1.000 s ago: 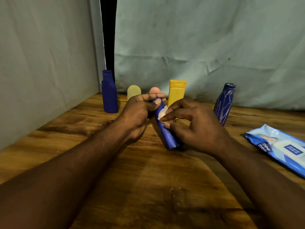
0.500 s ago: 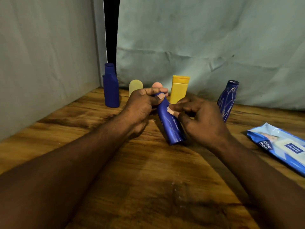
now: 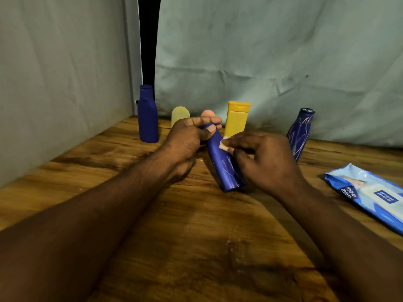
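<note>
While my left hand (image 3: 187,138) curls fingers and thumb round the top end of a dark blue bottle streaked with pale lines (image 3: 224,166), the bottle tilts away from me, its base down on the wooden bench (image 3: 196,225) near the middle. That grip buries the cap end, so I cannot tell how it is closed. My right hand (image 3: 266,158) pinches a small whitish scrap (image 3: 224,144) between thumb and fingertips and holds it against the bottle's upper side. Whether it is wipe or label I cannot make out.

Along the bench's back edge stand:
- a plain dark blue plastic bottle (image 3: 147,118) at the back left corner
- a pale yellow round-topped piece (image 3: 180,115)
- a pink rounded thing (image 3: 208,113), mostly hidden behind my left fingers
- an upright yellow flat-capped bottle (image 3: 236,118)
- a second streaked blue bottle (image 3: 299,131), which looks tilted

A light blue wipes pack (image 3: 370,195) lies at the right edge, cut off by the frame.
</note>
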